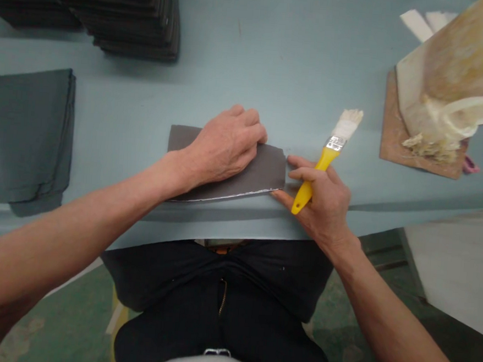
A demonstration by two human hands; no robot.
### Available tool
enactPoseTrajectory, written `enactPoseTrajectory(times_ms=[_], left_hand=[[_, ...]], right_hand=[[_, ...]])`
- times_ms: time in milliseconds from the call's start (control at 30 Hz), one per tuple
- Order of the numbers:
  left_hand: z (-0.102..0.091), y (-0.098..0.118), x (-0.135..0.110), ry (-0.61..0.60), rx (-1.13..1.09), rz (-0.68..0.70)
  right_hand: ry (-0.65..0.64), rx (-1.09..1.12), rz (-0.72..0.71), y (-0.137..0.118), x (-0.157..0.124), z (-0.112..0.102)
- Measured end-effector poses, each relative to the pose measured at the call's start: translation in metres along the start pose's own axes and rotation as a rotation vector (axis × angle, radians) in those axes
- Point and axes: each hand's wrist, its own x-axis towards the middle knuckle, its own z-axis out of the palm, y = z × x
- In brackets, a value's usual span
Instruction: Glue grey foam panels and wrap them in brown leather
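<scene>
A dark grey flat piece (263,168), maybe cloth or thin board, lies near the table's front edge. A thin white line runs along its near edge. My left hand (227,144) rests on top of it with curled fingers, their tips hidden at its far edge. My right hand (326,201) is at the piece's right end, the thumb touching its near corner. Held in that same hand is a paintbrush (321,167) with a yellow handle, its whitish bristles pointing up and away from me.
Tall stacks of dark pieces (141,19) stand at the back left. A smaller pile of dark grey-green pieces (30,133) lies at the left. On the right, a glue-smeared container (451,69) rests on a brown board (393,142). White strips (418,25) lie behind it.
</scene>
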Motion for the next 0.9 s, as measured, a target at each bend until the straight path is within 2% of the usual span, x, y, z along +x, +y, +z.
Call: enactPoseTrajectory(times_ms=[167,300,467,567,633,700,833,900], left_hand=[[0.002,0.000,0.000,0.028,0.001,0.001],[-0.009,-0.008,-0.008,0.070,-0.075,-0.027],[-0.031,-0.023,-0.050,0.160,-0.094,-0.048],[-0.033,-0.029,-0.079,0.165,-0.125,0.003],[-0.031,-0.031,-0.092,0.165,-0.121,0.024],[-0.028,-0.033,-0.100,0.159,-0.102,0.035],[-0.023,-0.036,-0.103,0.171,-0.110,0.048],[-0.022,-0.038,-0.103,0.175,-0.136,0.056]], right_hand=[[0.004,0.001,0.001,0.005,-0.005,0.004],[0.036,0.005,-0.034,0.008,-0.007,0.004],[0.054,0.066,-0.002,0.012,-0.008,0.000],[0.099,0.051,0.019,0.006,-0.003,-0.008],[0.175,0.060,0.041,-0.004,0.005,-0.015],[0.246,0.153,0.117,-0.018,0.017,-0.024],[0.371,0.570,0.329,-0.044,0.042,-0.041],[0.334,0.719,0.503,-0.052,0.053,-0.047]])
